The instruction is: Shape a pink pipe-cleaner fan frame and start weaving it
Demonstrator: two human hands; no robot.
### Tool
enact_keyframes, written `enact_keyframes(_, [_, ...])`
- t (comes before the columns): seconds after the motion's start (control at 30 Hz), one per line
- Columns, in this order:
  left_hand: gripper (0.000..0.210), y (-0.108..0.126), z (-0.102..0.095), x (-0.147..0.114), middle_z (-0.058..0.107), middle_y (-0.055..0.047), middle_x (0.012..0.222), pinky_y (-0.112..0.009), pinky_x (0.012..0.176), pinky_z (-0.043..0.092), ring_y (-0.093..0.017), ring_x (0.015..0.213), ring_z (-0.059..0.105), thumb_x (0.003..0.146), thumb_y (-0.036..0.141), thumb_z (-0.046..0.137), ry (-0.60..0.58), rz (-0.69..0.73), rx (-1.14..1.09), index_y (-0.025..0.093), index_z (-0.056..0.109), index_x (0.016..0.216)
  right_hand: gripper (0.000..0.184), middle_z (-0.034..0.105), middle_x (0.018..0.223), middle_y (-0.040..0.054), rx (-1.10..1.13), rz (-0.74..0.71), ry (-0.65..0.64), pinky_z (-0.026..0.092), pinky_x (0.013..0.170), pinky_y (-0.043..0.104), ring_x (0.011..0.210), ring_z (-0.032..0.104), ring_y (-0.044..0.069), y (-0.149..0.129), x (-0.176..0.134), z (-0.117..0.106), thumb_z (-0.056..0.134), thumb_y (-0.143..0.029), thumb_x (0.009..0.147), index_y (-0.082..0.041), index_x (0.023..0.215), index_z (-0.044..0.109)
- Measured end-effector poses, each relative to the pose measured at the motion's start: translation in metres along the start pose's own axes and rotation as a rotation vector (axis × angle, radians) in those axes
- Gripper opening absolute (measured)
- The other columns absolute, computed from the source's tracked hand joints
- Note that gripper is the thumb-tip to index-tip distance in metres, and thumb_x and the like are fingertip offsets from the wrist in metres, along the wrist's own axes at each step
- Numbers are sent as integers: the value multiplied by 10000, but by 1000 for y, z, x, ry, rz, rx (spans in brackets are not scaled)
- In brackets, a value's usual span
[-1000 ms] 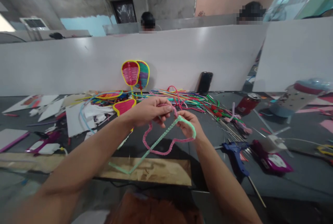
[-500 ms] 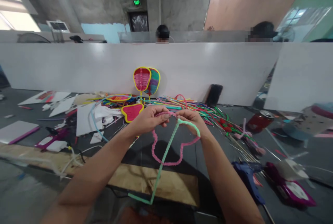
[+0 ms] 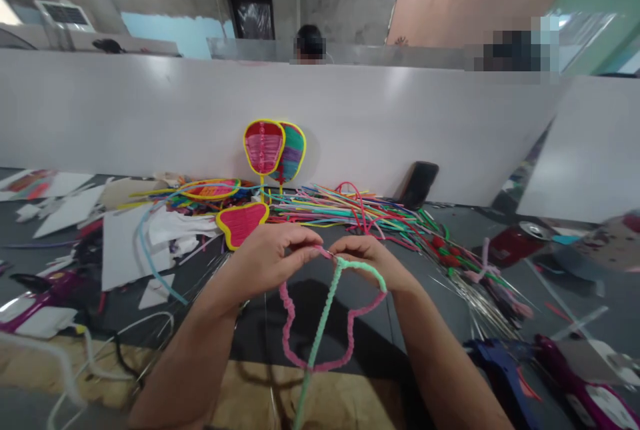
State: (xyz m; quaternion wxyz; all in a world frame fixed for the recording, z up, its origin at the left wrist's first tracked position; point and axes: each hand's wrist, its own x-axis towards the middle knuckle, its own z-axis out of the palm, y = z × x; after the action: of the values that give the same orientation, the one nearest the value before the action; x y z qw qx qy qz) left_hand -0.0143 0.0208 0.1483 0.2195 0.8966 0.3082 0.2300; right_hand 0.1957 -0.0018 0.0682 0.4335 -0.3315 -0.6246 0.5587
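Between my hands hangs a frame of twisted pipe cleaners. A pink pipe cleaner (image 3: 349, 338) makes its curvy outline, and a mint green pipe cleaner (image 3: 324, 315) forms the upper right edge and a long stem running down across the loop. My left hand (image 3: 277, 257) pinches a pink end between thumb and fingers. My right hand (image 3: 365, 255) is closed at the top corner, holding the frame where pink meets green; its fingertips are partly hidden. A thin bare wire tip seems to show between the two hands.
Behind my hands lie loose pipe cleaners (image 3: 330, 207) and a yellow-edged pink shape (image 3: 245, 225). Finished fan shapes (image 3: 264, 147) and a phone (image 3: 420, 185) lean on the white partition (image 3: 200, 117). At right are a red can (image 3: 517, 243) and a blue glue gun (image 3: 500, 377).
The view has tilted and moved closer, so the hands and frame appear lower. My hands have drawn slightly apart at the top, and the pink end now shows between them.
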Motion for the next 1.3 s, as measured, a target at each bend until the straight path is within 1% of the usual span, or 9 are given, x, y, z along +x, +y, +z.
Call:
enact_keyframes(0.17, [179,-5,-1,2,696,17,891,-191,716,403,-113,830,603,857,247,494,-124,37,46,211,659,914,183,599,746,-3,-51,33,-21,409,631,204,661,521,93,4,3,-1,606,-333,810,-167,863,664])
enact_keyframes(0.6, [161,-9,9,5,676,20,833,-228,683,378,-129,786,593,824,159,473,-143,38,165,205,627,839,312,573,687,-1,48,124,-69,389,574,201,611,484,88,15,5,7,627,-436,768,-127,808,655])
enact_keyframes(0.8, [174,-5,12,5,664,9,800,-238,657,367,-134,750,580,805,147,460,-145,53,204,207,623,789,304,558,652,-16,76,159,-116,384,587,208,597,477,83,15,4,17,642,-429,755,-125,749,649])
enact_keyframes(0.93, [180,-3,10,3,656,-6,791,-239,642,369,-141,735,579,814,170,438,-123,6,215,202,615,797,322,625,771,19,60,144,-132,428,666,242,698,549,119,16,6,14,602,-438,786,-138,891,657])
enact_keyframes(1.0, [169,-5,7,4,652,-12,776,-245,617,358,-149,712,578,814,194,436,-116,-65,253,196,604,800,336,645,883,39,-36,86,-27,441,721,267,787,570,143,15,7,5,581,-438,800,-167,989,642])
enact_keyframes(1.1, [153,-11,3,7,633,-10,703,-253,569,323,-158,649,561,789,201,438,-143,-159,312,191,588,760,289,641,891,44,-252,-17,346,448,715,284,786,565,153,6,5,-11,550,-424,821,-196,976,636])
enact_keyframes(1.17, [142,-16,3,10,614,-2,655,-251,540,296,-153,608,540,763,193,442,-148,-203,305,190,579,723,245,632,834,42,-388,-75,525,452,699,298,745,557,155,-4,2,-14,519,-396,846,-195,917,638])
enact_keyframes(1.23, [134,-19,4,12,604,6,634,-246,526,282,-144,590,525,735,180,447,-145,-229,264,188,575,700,198,629,840,47,-565,-159,547,455,745,323,790,561,167,-14,-2,-6,511,-343,859,-198,891,642])
enact_keyframes(1.3, [129,-20,5,14,601,11,632,-240,523,283,-136,591,519,715,174,450,-148,-240,219,185,576,689,146,627,943,61,-795,-287,483,426,863,367,945,542,194,-22,-5,11,536,-288,848,-212,875,659])
